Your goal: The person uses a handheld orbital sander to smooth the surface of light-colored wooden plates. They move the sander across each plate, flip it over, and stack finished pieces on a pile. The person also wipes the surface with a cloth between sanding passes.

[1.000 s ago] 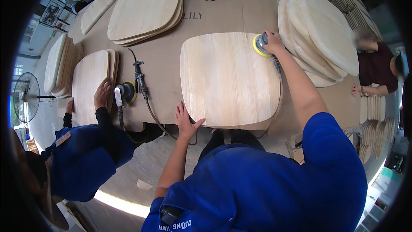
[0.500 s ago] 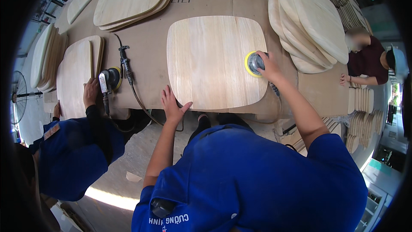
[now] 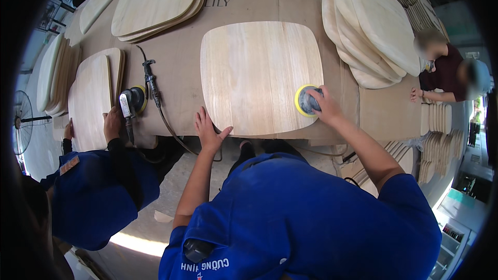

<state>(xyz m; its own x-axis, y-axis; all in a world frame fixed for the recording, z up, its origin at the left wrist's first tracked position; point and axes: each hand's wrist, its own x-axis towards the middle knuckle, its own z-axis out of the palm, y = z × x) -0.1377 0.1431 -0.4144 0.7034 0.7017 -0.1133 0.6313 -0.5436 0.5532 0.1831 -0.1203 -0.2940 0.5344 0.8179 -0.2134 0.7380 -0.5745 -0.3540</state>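
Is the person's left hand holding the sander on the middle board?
No, the right hand holds that sander, while the left hand is at the near-left corner of the board.

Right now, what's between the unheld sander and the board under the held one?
A dark hose, nearer the unheld sander, then brown cardboard up to the board; head view shows it.

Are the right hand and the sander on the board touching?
Touching: the head view shows the right hand gripping the sander by its dark top.
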